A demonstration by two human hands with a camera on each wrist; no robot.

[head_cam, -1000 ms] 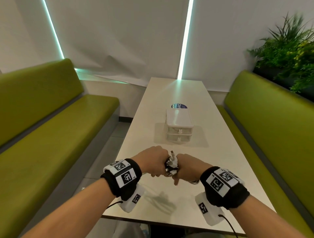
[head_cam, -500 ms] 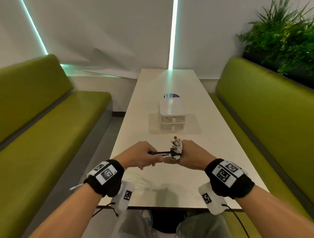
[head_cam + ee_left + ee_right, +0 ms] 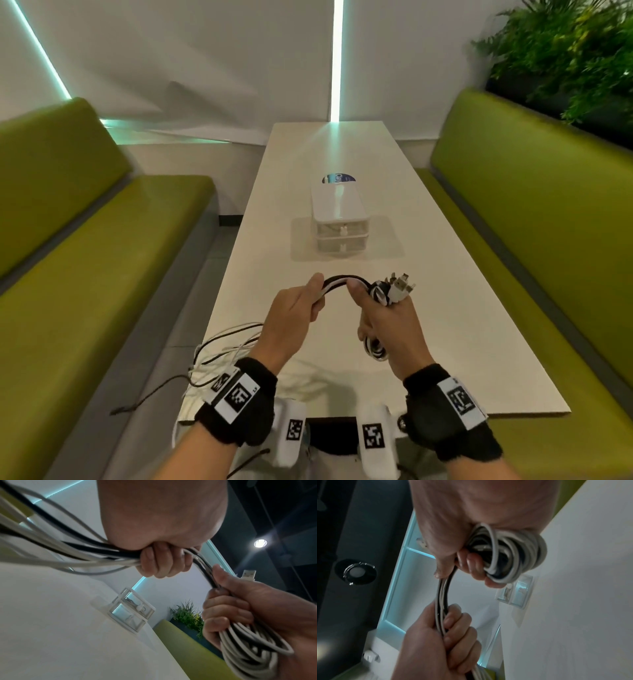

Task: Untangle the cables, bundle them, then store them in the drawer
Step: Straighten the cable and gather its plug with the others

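- The left hand (image 3: pixel 291 313) is curled round a run of black and white cables (image 3: pixel 337 284), with its fingers (image 3: pixel 159 563) wrapped over the strands.
- The right hand (image 3: pixel 390 323) grips a wound coil (image 3: pixel 248 646) of the same cables, its fingers (image 3: pixel 223 609) closed through the loops and the thumb lying along the strands that lead across to the left hand.
- Between the two hands the cables arch in a short span above the near part of the desk (image 3: pixel 445 308), clear of its surface.
- A cluster of plugs (image 3: pixel 399 286) sticks up from the top of the right fist; the left wrist view shows one USB connector (image 3: pixel 248 575) among them.
- The loose remainder (image 3: pixel 219 356) of the cables trails back from the left hand and hangs over the desk's near left edge, one dark strand reaching out to the left of the desk.
- In the right wrist view the coil (image 3: pixel 510 555) bulges out of the fist, mostly white turns with dark ones between.
- A small white drawer unit (image 3: pixel 339 219) stands near the middle of the desk, well beyond the hands, with two drawers stacked and both closed.
- A round blue sticker (image 3: pixel 337 178) lies on the desk just behind the unit.
- Green benches (image 3: pixel 102 257) run along both long sides of the desk, and a leafy plant (image 3: pixel 561 58) stands behind the right one.
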